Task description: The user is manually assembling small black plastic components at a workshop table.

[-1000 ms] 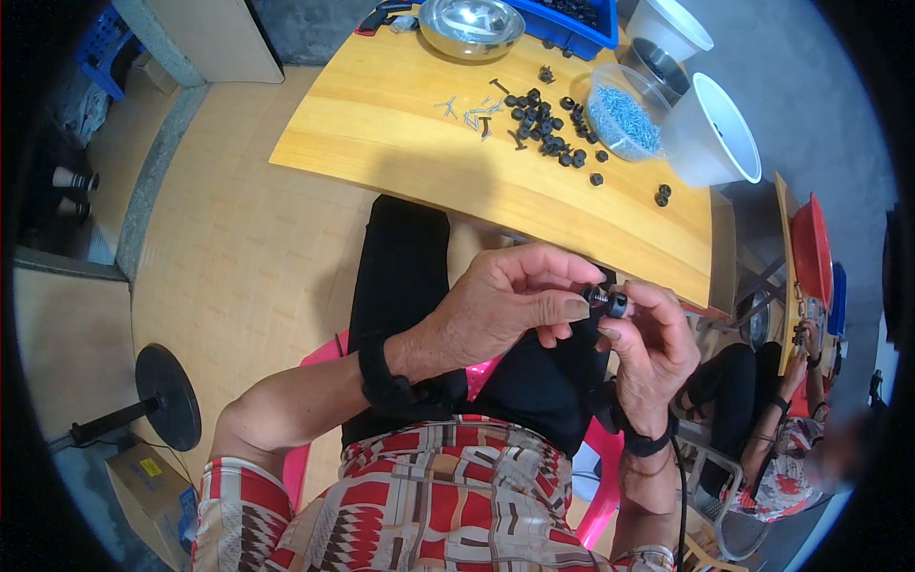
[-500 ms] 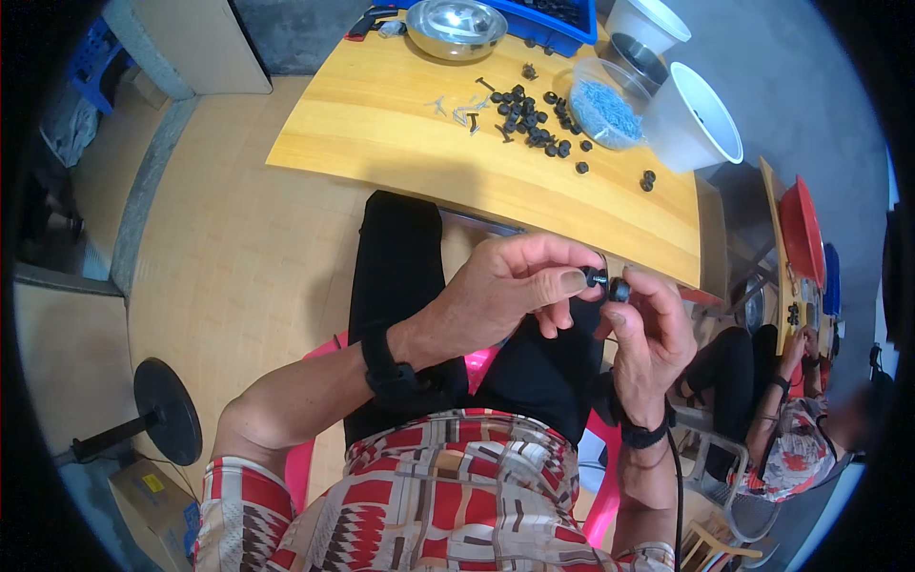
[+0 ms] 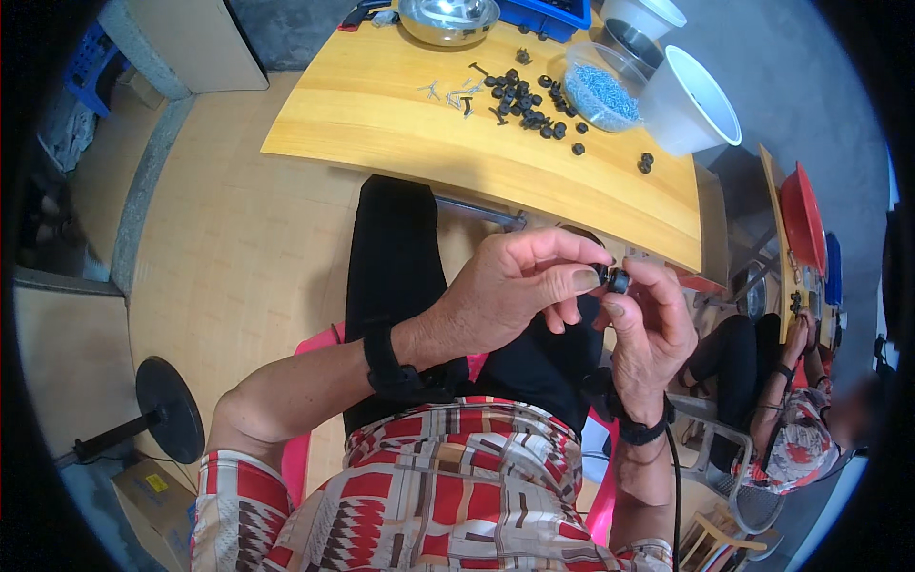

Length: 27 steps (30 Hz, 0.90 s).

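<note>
Above my lap, in front of the table edge, both hands meet at the fingertips. My left hand point(image 3: 500, 291) pinches a small black screw-on part point(image 3: 601, 273) between thumb and forefinger, its other fingers curled loosely. A short, round black knob point(image 3: 619, 281) sits in the thumb and fingers of my right hand point(image 3: 653, 329). The two black pieces are right up against each other; fingertips hide part of the join. On the wooden table point(image 3: 353, 114) beyond lie several loose black knobs point(image 3: 519, 100) and several silver screws point(image 3: 456, 96).
A clear tub of bluish screws point(image 3: 600, 93), a white bucket point(image 3: 688, 105), a steel bowl point(image 3: 448, 24) and a blue crate point(image 3: 543, 19) stand on the table. At right, a co-worker point(image 3: 801, 429) sits at another table. A black round-based stand point(image 3: 170, 410) is at left.
The metal shank that showed between the two black pieces has gone from sight as the pieces came together. The table sits slightly higher in the view.
</note>
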Available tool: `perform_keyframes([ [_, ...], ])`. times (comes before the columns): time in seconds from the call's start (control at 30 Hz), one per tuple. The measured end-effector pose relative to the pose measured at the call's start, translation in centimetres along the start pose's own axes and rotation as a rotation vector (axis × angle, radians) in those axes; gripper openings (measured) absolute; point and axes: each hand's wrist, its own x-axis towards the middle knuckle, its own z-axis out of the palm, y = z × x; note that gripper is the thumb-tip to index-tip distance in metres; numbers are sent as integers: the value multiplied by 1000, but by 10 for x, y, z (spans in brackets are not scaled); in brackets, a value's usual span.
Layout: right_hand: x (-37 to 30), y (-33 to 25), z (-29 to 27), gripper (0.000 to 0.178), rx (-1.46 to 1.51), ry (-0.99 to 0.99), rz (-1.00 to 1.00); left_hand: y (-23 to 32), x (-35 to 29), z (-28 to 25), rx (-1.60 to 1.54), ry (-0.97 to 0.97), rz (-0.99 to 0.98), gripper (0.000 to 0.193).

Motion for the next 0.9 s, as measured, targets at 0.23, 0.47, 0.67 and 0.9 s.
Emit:
perform_keyframes([
  [0.23, 2, -1, 3, 32, -169, -16, -164, -3, -2, 2, 16, 8, 53, 23],
  [0.47, -2, -8, 1, 31, -241, -41, -174, -3, -3, 3, -2, 2, 6, 24],
  [0.67, -6, -10, -2, 30, -235, -32, -143, -3, -2, 2, -113, -44, -2, 27],
  [0.9, -8, -9, -4, 29, -203, -32, -148, -6, -1, -2, -96, -88, 4, 27],
])
